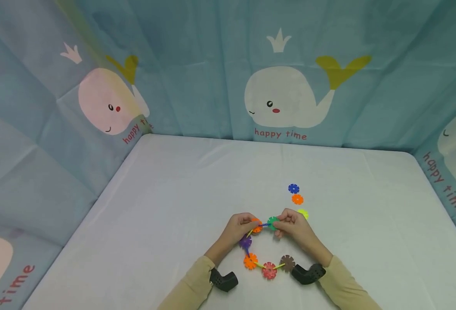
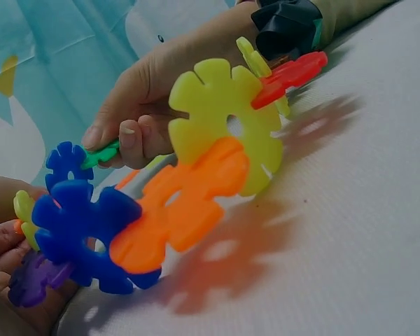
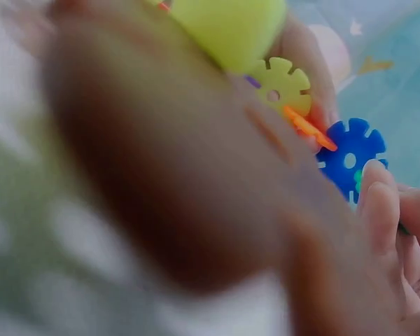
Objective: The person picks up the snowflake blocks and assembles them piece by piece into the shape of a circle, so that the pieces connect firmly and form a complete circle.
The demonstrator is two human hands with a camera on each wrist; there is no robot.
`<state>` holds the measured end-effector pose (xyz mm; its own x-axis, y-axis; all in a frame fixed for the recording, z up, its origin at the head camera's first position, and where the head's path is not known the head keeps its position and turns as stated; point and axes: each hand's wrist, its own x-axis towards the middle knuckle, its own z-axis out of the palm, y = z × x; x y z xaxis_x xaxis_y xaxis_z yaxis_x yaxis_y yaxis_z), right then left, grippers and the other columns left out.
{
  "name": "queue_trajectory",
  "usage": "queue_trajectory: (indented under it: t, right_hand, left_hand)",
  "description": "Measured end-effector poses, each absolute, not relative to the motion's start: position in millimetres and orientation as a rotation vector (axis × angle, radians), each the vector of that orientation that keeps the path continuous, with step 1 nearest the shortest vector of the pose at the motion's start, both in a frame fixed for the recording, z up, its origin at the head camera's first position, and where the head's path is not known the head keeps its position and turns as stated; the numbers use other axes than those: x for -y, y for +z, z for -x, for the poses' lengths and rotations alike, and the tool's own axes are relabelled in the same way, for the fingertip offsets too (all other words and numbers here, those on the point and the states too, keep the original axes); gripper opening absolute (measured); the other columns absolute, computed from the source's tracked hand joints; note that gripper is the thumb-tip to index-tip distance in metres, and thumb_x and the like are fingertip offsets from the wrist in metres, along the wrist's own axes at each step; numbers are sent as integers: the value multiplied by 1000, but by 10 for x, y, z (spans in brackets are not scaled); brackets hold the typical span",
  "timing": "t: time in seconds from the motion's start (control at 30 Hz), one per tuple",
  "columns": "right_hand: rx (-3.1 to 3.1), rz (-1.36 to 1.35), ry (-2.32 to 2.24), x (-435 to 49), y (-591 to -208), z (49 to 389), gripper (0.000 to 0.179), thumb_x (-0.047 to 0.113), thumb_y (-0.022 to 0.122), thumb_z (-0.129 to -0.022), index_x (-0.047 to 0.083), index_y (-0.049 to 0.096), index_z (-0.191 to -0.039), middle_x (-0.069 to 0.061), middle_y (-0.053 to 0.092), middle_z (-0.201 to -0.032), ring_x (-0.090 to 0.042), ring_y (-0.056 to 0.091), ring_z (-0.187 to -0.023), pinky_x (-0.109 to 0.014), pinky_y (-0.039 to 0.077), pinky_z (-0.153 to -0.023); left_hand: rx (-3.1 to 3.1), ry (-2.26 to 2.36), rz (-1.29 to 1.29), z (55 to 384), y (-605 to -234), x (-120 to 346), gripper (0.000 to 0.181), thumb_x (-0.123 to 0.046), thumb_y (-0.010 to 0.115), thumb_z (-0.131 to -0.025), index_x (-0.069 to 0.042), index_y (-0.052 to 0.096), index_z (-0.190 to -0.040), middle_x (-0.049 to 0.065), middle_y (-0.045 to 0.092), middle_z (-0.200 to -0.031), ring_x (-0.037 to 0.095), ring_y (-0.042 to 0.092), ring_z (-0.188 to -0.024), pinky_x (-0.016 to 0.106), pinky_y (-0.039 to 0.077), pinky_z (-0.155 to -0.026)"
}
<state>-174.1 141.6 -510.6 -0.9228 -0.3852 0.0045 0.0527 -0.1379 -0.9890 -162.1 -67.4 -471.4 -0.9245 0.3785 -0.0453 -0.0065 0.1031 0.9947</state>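
Note:
A curved chain of notched plastic discs, slotted edge to edge, hangs between both hands. My left hand (image 1: 240, 229) pinches an orange disc (image 1: 257, 225) at the chain's upper left. My right hand (image 1: 297, 227) pinches a green disc (image 1: 272, 223), joined to the orange one by a blue disc (image 3: 355, 150) seen edge-on from above. Down the chain follow a purple disc (image 1: 245, 242), another orange disc (image 1: 250, 261), a red disc (image 1: 269, 271) and a brown disc (image 1: 288, 263) at the loose end, with yellow and blue discs edge-on between. A blurred brown shape fills much of the right wrist view.
Beyond my right hand, a blue disc (image 1: 294, 188), an orange disc (image 1: 297, 199) and a partly hidden yellow disc (image 1: 303, 213) lie loose on the white table (image 1: 181, 185). Curtains (image 1: 197, 86) with whale prints hang around the table. A black wrist camera (image 1: 308, 274) sits beside the brown disc.

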Motion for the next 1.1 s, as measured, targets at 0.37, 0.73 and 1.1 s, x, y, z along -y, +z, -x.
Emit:
queue_trajectory:
  t: [0.37,0.73,1.1]
  right_hand:
    - [-1832,394,-2099,-1431,-5095,1776,32,4,58,-86,-15,46,-109,-18,60,-88,-18,60,-72,-32,49,-67]
    - [-2115,538,-1924,-1441,-5021,1752,30,8,61,-85,-8,53,-109,-14,59,-77,-20,59,-61,-33,49,-58]
    - [-3121,414,-957,-1857,-4828,1854,23,6,73,-70,-2,61,-89,-8,53,-82,-22,49,-72,-40,42,-67]
  left_hand:
    - [-2038,1955,-307,1641,-4714,683,18,-5,53,-88,13,56,-91,1,53,-63,7,41,-53,19,35,-51]
    - [-2168,1800,-485,1617,-4729,648,19,-12,54,-90,5,64,-92,-4,39,-48,3,30,-41,19,28,-42]
    - [-2205,1928,-324,1601,-4773,613,15,-10,61,-85,4,67,-87,5,55,-62,6,37,-53,19,32,-51]
